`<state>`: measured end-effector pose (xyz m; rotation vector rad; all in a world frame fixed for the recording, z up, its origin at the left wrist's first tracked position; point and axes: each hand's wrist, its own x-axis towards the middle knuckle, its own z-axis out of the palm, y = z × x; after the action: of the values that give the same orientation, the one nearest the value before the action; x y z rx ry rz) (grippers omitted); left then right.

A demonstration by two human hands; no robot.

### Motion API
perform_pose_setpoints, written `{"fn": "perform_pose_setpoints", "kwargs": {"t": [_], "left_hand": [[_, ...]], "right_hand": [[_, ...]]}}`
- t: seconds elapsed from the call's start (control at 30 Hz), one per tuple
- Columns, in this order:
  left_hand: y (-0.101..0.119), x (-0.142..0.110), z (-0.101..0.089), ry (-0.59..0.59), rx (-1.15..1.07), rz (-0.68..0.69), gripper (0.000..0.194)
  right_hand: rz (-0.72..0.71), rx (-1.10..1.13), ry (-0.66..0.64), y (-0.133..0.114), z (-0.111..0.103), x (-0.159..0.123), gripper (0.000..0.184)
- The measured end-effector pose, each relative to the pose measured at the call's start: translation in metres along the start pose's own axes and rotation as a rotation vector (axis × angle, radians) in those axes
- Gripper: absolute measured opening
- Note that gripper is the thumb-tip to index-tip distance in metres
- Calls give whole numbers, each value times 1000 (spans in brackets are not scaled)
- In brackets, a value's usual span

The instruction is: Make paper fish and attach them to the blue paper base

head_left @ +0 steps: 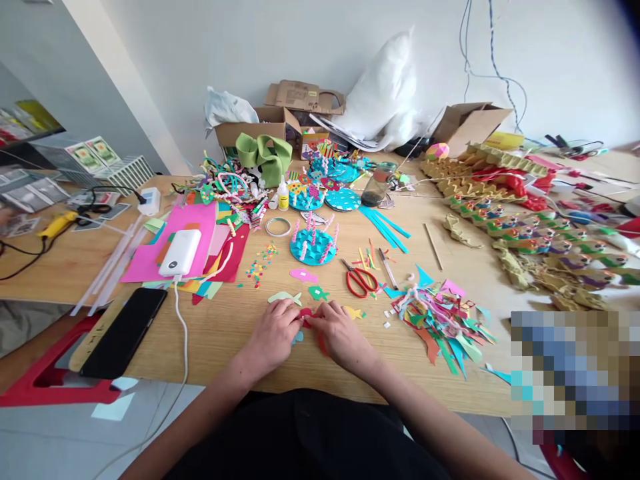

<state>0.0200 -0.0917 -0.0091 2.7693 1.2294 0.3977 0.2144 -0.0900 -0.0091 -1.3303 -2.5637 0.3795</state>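
Observation:
Both my hands meet at the front middle of the table. My left hand (275, 333) and my right hand (343, 333) have their fingers closed on a small red paper cutout (306, 318) between them. Paper fish lie close around: a pale green one (284, 297), a pink one (303, 275), a dark green one (319, 293) and a yellow one (355, 313). A blue scrap (297, 337) sits by my left fingers, and an orange piece (323, 345) is partly under my right hand. Beyond them stands a blue disc (313, 249) with upright pink twisted stems.
Red scissors (361, 280) and a pen (389, 268) lie right of the middle, near a heap of paper scraps (445, 320). On the left are a white power bank (181, 253) and a black phone (124, 333). A glue bottle (283, 195), tape roll (278, 227) and glass jar (379, 185) stand farther back.

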Motion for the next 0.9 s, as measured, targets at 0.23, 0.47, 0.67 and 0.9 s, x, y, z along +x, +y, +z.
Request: {"fn": "perform_pose_setpoints", "kwargs": {"t": [0.23, 0.47, 0.67, 0.9], "left_hand": [[-3, 3, -6, -1, -107, -28, 26], [-1, -1, -5, 147, -144, 8, 33], [14, 3, -6, 222, -234, 127, 28], [-11, -18, -23, 398, -224, -67, 31]], "right_hand": [[-3, 280, 271, 25, -5, -7, 53], [-54, 87, 200, 16, -12, -58, 53], [-108, -85, 2, 7, -7, -71, 48], [-94, -32, -9, 9, -13, -57, 38]]}}
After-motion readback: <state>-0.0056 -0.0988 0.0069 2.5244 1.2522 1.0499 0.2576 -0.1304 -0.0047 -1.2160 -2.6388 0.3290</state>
